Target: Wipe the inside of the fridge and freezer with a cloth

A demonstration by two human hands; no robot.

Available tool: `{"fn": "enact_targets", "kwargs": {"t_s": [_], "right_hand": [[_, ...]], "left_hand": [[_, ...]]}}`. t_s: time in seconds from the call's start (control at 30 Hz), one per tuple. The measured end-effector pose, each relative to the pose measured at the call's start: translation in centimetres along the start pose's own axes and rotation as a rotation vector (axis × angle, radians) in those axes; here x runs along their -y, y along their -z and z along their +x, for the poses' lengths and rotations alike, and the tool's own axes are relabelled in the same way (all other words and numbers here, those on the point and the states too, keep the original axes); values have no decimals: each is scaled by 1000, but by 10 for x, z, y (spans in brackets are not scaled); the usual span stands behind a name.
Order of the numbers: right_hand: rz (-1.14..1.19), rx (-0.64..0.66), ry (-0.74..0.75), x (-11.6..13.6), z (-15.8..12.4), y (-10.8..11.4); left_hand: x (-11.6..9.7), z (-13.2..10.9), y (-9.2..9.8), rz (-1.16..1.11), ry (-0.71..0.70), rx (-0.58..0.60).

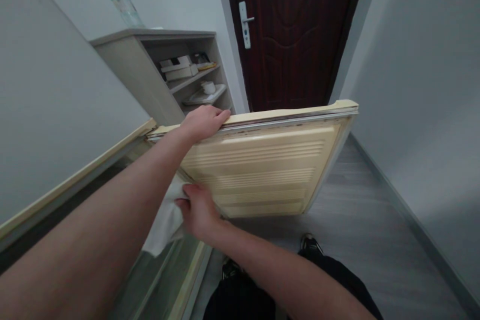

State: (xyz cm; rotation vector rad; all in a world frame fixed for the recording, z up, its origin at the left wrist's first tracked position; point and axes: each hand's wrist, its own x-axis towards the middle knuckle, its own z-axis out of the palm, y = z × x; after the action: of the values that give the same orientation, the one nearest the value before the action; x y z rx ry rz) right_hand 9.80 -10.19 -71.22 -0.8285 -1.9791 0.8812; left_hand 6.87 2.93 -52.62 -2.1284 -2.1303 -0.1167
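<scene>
A cream-coloured door panel [258, 160] with ridges and a dirty grey seal stands swung out from a cream-framed cabinet [195, 270] at the lower left. My left hand [204, 122] lies over the panel's top edge near its hinge side, its fingers wrapped over that edge. Below it, my right hand [198, 210] pinches a white cloth [165, 225], which hangs down beside the panel's inner side at the cabinet opening. My left forearm hides part of the cabinet and of the cloth.
A grey shelf unit [131, 65] holding boxes [180, 70] and a tray [206, 96] stands behind, with a plastic bottle [122, 2] on top. Beyond is a dark red door [292, 35]. Walls flank both sides; my feet are below the panel.
</scene>
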Motion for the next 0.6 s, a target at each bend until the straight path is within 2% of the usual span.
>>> {"fn": "enact_targets", "kwargs": {"t_s": [0.03,0.13,0.17,0.23,0.33,0.4,0.5,0.6], "right_hand": [[112,-16,-85,-2,-18,16],[936,-136,-438,-10,-74,85],[1063,-217,-526,-13,-91,111],[1098,-397,-640,-23,-122,157],[924,-639,-720,-50,-148,206],[676,-748,-662,-74,-151,225],[225,-779,-460,-113,-140,240],[-92,-760,-323,-141,-126,246]], "left_hand": [[0,0,0,-5,1,-3],[0,0,0,-18,0,-5],[0,0,0,-24,-1,-6],[0,0,0,-31,-1,-4],[0,1,0,-29,-1,7],[1,2,0,-20,7,12],[2,3,-1,-14,27,11],[3,4,-2,-24,23,13]]}}
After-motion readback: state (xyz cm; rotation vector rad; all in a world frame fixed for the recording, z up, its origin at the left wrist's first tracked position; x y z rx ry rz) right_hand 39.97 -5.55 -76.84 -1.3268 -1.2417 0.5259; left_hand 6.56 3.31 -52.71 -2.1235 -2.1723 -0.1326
